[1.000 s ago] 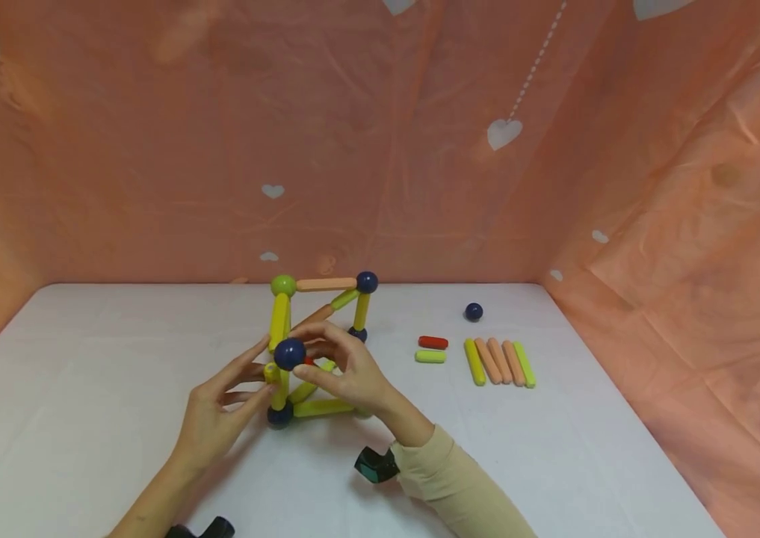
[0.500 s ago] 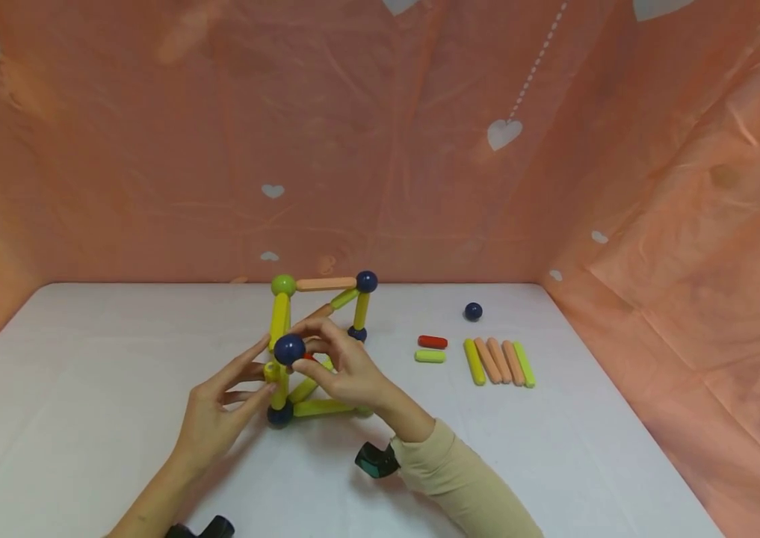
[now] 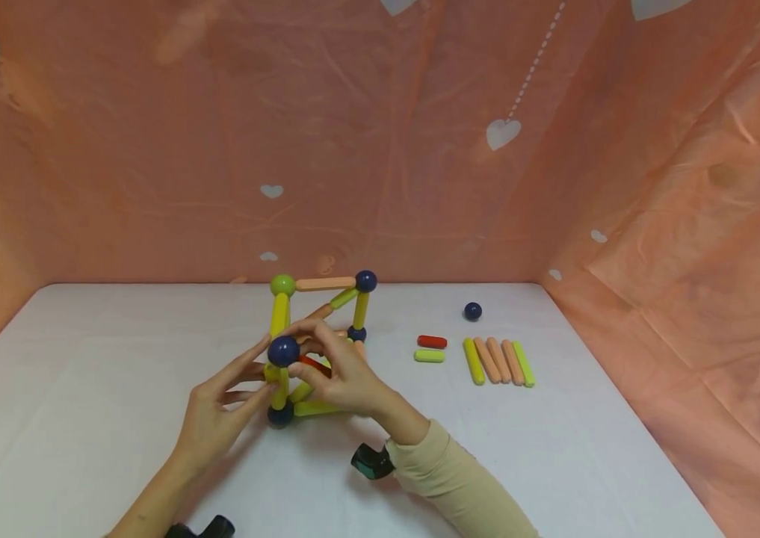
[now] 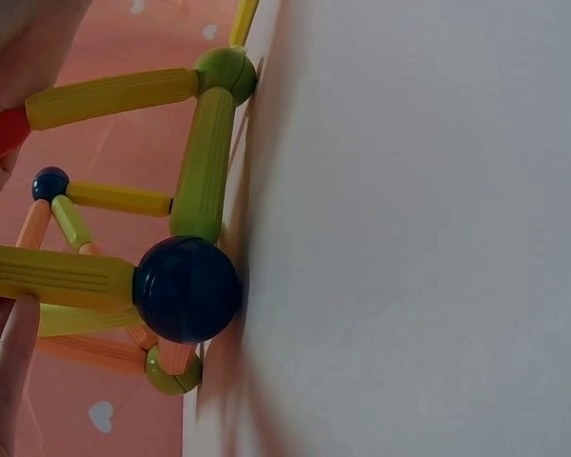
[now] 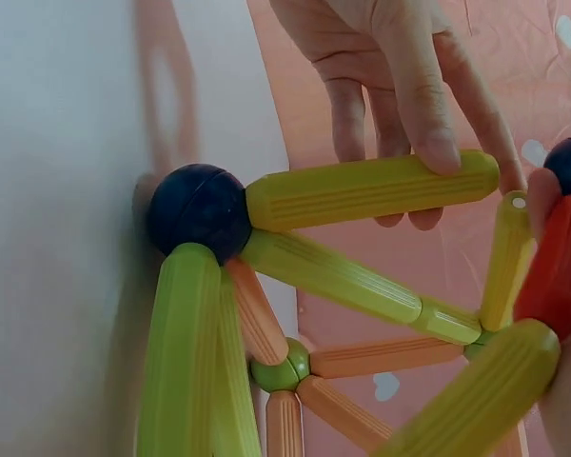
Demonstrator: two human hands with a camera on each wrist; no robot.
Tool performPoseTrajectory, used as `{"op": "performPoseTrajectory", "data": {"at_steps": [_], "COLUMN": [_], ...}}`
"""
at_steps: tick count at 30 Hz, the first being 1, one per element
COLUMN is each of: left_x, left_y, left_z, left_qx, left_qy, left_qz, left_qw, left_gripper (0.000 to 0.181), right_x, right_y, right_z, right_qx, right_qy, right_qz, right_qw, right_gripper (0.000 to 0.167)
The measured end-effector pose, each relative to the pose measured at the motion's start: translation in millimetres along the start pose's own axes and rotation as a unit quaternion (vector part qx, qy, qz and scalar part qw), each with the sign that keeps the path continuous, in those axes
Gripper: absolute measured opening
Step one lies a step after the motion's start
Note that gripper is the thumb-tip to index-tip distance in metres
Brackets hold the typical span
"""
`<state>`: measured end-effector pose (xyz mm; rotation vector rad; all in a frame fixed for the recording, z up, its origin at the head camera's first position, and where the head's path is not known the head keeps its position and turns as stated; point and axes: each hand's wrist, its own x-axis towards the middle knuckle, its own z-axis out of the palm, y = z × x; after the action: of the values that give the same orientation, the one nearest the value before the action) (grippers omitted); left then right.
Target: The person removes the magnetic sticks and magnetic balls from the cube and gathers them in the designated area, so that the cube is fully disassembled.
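Note:
My left hand (image 3: 221, 415) pinches an upright yellow rod (image 5: 371, 190) between thumb and fingers. Its lower end joins a dark blue ball (image 4: 187, 289) on the table. A second dark blue ball (image 3: 283, 351) is pinched by the fingertips of my right hand (image 3: 346, 377), over that rod's top; the head view does not show whether they touch. A red rod (image 5: 555, 262) runs from the pinched ball to a slanting yellow rod (image 5: 485, 386). All belong to or meet a frame of rods and balls, with a green ball (image 3: 282, 285) at its upper back left.
Right of the frame lie a red rod (image 3: 432, 341), a short green rod (image 3: 430, 356) and a row of longer rods (image 3: 497, 362). One loose dark blue ball (image 3: 473, 311) sits behind them. Patterned orange cloth (image 3: 380, 149) surrounds the white table (image 3: 117, 351).
My right hand has brought the dark blue ball slightly left, over the top of the upright yellow rod. More of the red rod shows now. My left hand has stayed in place.

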<state>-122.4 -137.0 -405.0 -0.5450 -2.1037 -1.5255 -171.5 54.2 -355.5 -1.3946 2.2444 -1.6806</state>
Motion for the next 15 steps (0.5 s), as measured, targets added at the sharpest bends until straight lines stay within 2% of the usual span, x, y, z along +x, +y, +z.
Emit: {"op": "performPoseTrajectory", "data": {"at_steps": [6, 10, 15], "left_x": [0.0, 0.3, -0.3], "left_y": [0.1, 1.3, 2.7], "left_z": [0.6, 0.4, 0.2], "left_qx": [-0.007, -0.001, 0.007], "left_qy": [0.002, 0.005, 0.003], "left_qz": [-0.001, -0.003, -0.013], "left_qw": [1.0000, 1.0000, 0.9999], "left_gripper": [0.065, 0.065, 0.065], "right_x": [0.1, 0.4, -2.7], "right_y": [-0.5, 0.7, 2.1], "right_z": [-1.4, -4.4, -10.1], "right_qx": [-0.003, 0.029, 0.036], "right_qy": [0.034, 0.048, 0.072], "right_qz": [0.005, 0.003, 0.014], "right_qw": [0.9994, 0.9984, 0.9967], "right_gripper": [0.037, 0.036, 0.038]}}
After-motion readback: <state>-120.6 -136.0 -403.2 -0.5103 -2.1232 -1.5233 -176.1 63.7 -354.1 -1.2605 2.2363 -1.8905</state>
